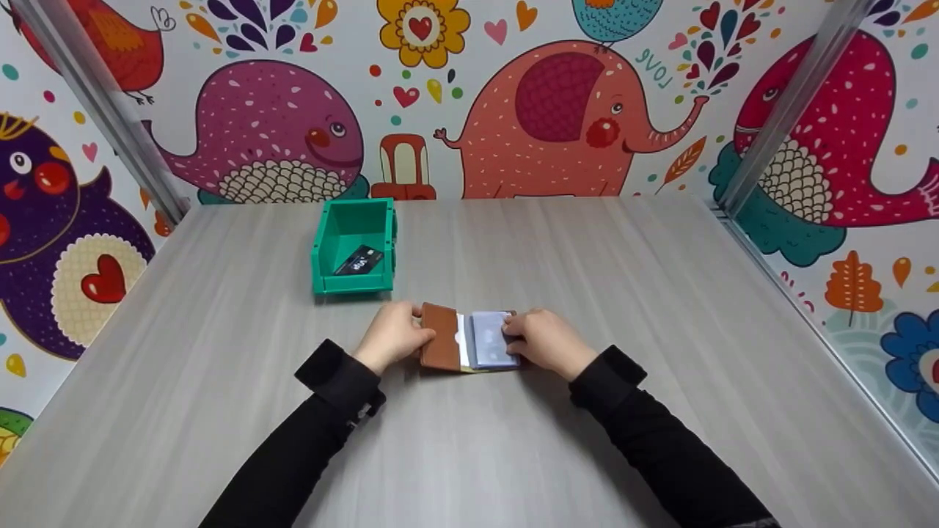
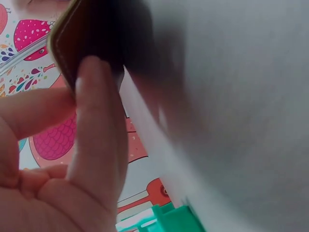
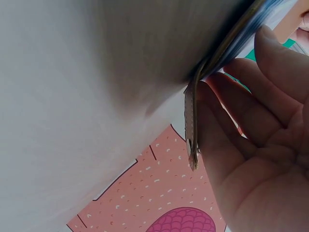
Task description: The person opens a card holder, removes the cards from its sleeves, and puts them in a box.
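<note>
A brown card holder (image 1: 440, 337) lies open like a book just above the table. White paper shows by its fold, and clear plastic card sleeves (image 1: 490, 339) fill its right side. My left hand (image 1: 395, 336) pinches the left cover, thumb on the inside and fingers behind, as the left wrist view shows. At the right edge, my right hand (image 1: 549, 341) holds the sleeves, its thumb (image 3: 270, 43) on their face and its fingers at their edge. A short stitched strap (image 3: 191, 125) hangs down beside those fingers in the right wrist view.
Beyond my left hand stands a green bin (image 1: 354, 284), with a black card (image 1: 359, 260) leaning inside it. The pale wood-grain table (image 1: 587, 257) meets cartoon-printed wall panels (image 1: 425, 95) at its back and sides, with metal posts (image 1: 792, 103) at the corners.
</note>
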A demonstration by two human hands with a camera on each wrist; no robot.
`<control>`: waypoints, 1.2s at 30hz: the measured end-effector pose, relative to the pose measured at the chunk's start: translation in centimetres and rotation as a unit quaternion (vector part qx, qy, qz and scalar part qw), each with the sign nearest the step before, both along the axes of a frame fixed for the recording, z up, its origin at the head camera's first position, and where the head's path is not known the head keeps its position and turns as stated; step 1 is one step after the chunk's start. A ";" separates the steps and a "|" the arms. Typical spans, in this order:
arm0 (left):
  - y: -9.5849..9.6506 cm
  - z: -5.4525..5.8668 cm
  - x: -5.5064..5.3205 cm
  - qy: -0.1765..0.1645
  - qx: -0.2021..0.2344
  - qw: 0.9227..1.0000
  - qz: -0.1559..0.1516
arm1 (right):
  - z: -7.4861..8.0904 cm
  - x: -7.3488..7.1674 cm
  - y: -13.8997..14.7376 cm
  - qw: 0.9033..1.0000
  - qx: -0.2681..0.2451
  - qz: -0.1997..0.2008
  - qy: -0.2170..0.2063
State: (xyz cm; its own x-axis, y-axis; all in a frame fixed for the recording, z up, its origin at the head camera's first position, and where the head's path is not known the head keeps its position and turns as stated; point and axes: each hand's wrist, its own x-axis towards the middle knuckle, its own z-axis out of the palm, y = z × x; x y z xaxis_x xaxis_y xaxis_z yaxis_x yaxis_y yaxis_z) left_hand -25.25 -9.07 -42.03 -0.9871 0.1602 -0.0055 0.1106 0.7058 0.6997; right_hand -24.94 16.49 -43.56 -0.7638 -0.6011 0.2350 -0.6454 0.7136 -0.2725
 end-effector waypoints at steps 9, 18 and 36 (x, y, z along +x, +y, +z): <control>-0.1 -0.8 -0.1 -0.003 -0.014 1.000 0.002 | 0.0 0.0 -0.1 1.000 0.001 -0.010 -0.008; -0.1 -0.9 -0.1 0.000 -0.036 0.999 -0.002 | -0.1 -0.1 -0.1 1.000 0.001 -0.002 -0.002; -0.1 -0.8 -0.1 -0.015 -0.062 0.998 -0.006 | 0.0 -0.2 0.1 1.000 0.002 0.002 -0.004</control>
State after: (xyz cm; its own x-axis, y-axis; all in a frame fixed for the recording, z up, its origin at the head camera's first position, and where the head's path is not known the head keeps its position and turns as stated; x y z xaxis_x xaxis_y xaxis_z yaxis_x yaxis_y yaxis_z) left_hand -25.30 -9.13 -42.83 -0.9841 0.1689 -0.0553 0.1005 0.7855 0.6107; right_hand -25.12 16.56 -43.56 -0.7633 -0.6047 0.2273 -0.6460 0.7120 -0.2753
